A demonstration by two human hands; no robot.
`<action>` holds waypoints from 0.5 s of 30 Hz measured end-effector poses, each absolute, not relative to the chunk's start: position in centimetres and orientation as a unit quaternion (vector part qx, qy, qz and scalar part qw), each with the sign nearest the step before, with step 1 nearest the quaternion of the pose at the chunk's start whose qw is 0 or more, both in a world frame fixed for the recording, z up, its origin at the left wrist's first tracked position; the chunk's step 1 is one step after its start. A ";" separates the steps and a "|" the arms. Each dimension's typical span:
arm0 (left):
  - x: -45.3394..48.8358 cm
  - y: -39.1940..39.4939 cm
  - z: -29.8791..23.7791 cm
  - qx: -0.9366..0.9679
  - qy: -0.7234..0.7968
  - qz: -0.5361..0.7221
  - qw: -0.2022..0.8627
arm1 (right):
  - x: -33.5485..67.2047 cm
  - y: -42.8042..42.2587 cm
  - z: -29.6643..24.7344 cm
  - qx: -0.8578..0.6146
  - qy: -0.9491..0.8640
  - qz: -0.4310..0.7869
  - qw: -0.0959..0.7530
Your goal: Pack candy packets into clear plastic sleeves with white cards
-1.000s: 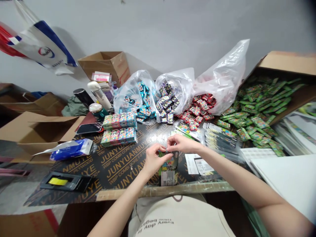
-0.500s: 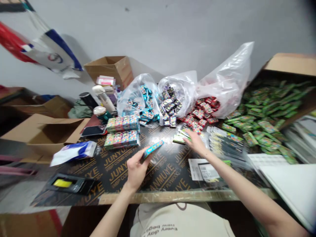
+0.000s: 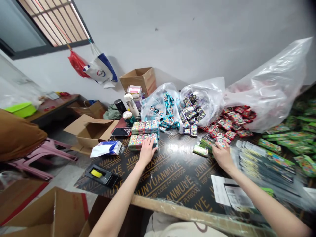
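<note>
Left hand (image 3: 147, 152) down from mid-air, palm flat on the stacked boxes of colourful packs (image 3: 142, 139), the blue pack no longer up in its fingers. Right hand (image 3: 223, 156) shifted off the loose green packs (image 3: 200, 150), across to the spilled red packets (image 3: 228, 124). View swung leftward and up: barred window (image 3: 46, 26), pink plastic stool (image 3: 39, 156) and green basin (image 3: 22, 109) newly in frame.
</note>
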State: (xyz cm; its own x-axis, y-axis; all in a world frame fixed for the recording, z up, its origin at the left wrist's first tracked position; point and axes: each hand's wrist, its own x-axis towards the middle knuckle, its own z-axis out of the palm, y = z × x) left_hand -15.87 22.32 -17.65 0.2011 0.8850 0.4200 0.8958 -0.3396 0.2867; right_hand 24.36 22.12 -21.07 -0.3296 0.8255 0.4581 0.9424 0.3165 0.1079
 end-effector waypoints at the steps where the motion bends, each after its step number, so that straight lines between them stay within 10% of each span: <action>1: -14.6 21.6 -17.2 -0.761 -0.575 -0.298 -0.029 | 23.5 21.9 -20.1 -0.557 -0.787 -0.167 0.204; 8: -2.8 15.9 -14.7 -0.486 -0.413 -0.566 -0.522 | 10.6 14.7 -13.9 -0.443 -0.802 0.087 0.392; 15: -3.1 13.5 -12.8 -0.269 -0.317 -0.473 -0.777 | 9.5 13.3 -9.7 -0.445 -0.713 0.216 0.497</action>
